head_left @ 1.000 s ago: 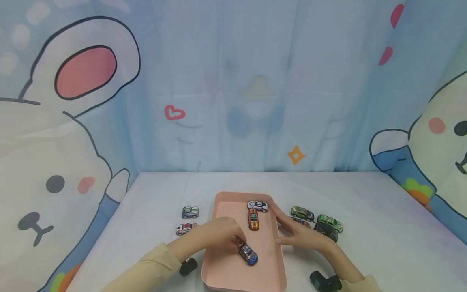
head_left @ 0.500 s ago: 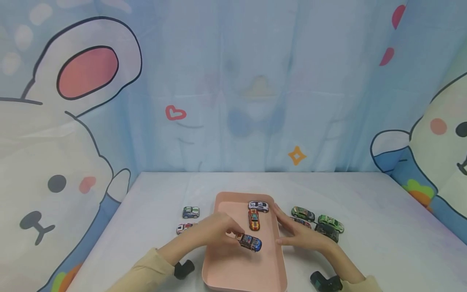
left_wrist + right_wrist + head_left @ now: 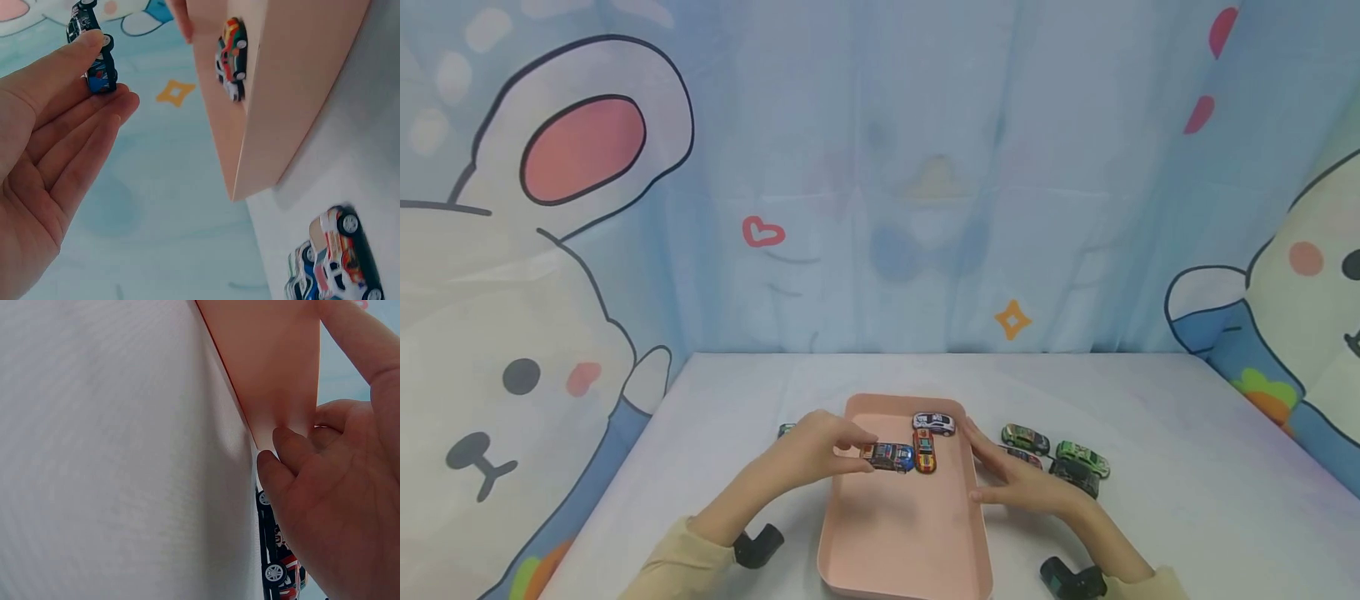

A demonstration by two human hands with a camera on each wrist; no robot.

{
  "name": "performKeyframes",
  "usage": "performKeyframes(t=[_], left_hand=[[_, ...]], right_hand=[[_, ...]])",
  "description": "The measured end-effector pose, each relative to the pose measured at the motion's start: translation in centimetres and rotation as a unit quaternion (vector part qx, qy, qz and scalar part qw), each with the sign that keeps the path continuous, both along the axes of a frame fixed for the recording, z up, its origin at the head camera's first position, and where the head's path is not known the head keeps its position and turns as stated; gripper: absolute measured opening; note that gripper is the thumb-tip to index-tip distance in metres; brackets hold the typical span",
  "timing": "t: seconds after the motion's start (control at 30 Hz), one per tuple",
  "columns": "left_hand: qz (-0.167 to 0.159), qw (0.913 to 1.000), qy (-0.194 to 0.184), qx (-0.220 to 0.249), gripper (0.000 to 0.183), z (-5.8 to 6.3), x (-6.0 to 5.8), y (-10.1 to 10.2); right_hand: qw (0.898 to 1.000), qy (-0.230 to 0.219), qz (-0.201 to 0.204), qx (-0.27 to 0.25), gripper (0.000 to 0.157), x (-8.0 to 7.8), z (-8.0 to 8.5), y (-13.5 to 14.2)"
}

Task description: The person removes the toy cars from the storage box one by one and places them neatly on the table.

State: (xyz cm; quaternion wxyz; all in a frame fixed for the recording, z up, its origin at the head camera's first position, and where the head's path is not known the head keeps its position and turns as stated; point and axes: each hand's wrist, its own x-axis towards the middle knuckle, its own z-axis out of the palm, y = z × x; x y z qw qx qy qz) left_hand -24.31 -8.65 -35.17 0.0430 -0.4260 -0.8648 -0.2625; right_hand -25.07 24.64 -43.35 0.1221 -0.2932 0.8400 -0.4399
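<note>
My left hand (image 3: 805,450) pinches a dark toy car with a blue front end (image 3: 891,457) between thumb and fingers, above the pink tray (image 3: 906,542). The left wrist view shows the thumb across that car (image 3: 98,69). Inside the tray's far right corner lie a white toy car (image 3: 934,423) and a red-and-yellow toy car (image 3: 924,451). My right hand (image 3: 1022,483) rests against the tray's right side with fingers spread. In the right wrist view, its fingertips touch the outer wall (image 3: 269,356).
Right of the tray stand several toy cars, among them a green one (image 3: 1082,458) and a black one (image 3: 1075,477). On the left, a white-and-red toy car (image 3: 340,256) shows in the left wrist view. A patterned curtain (image 3: 880,167) hangs behind the table.
My left hand has lifted the blue-fronted car and carried it toward the far part of the tray, turning it sideways. The right hand stays against the tray.
</note>
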Motion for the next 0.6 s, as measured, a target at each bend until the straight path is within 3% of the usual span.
performKeyframes(t=[0.27, 0.6], left_hand=[[0.062, 0.998, -0.008, -0.013, 0.03, -0.2, 0.3, -3.1], [0.11, 0.9934, -0.021, -0.024, 0.031, -2.1, 1.2, -7.5]], right_hand=[[0.999, -0.008, 0.025, -0.019, 0.091, -0.1, 0.2, 0.0], [1.0, 0.0, 0.019, -0.018, 0.092, -0.1, 0.0, 0.1]])
